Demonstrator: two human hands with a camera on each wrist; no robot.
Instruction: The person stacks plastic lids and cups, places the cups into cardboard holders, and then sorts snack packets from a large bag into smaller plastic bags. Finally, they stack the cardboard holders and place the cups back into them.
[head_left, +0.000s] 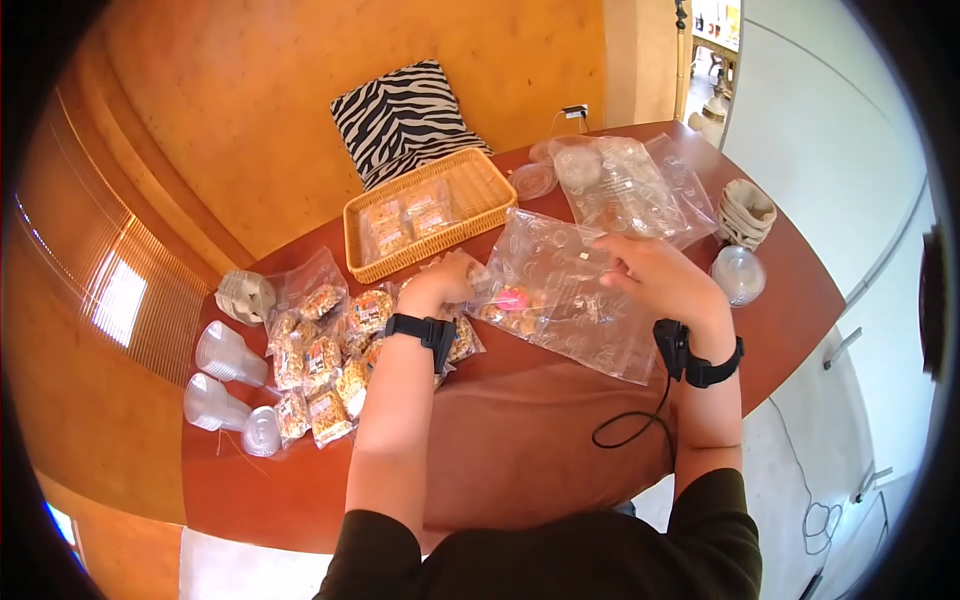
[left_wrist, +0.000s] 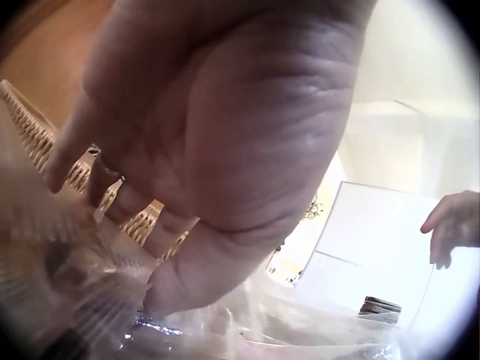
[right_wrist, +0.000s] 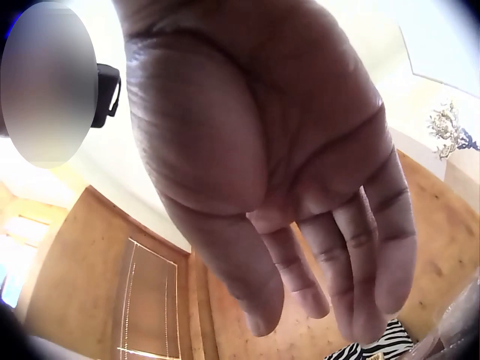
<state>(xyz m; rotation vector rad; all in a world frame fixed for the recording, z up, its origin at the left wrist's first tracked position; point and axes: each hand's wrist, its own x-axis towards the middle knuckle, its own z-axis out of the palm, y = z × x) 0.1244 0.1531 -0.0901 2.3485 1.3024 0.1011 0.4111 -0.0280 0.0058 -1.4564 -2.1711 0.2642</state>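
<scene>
A large clear plastic bag [head_left: 575,290] with printed marks lies across the table's middle, with a pink item [head_left: 513,298] and snack pieces showing at its left end. At that end, my left hand [head_left: 447,282] pinches crinkled clear plastic, thumb against fingers; the left wrist view shows creases [left_wrist: 105,292] spreading from its fingers. Whether this is the bag's edge or a small packet I cannot tell. Several packets of puffed snack [head_left: 322,360] lie under and left of that hand. My right hand [head_left: 655,275] hovers over the bag's right part, fingers loosely bent, holding nothing.
A wicker basket [head_left: 480,245] with several packets stands behind the bag. Stacked clear cups [head_left: 225,352] and brown fibre holders [head_left: 245,297] are at the left. At the right are more holders [head_left: 745,212], a clear lid stack [head_left: 738,275] and flat plastic bags [head_left: 625,190].
</scene>
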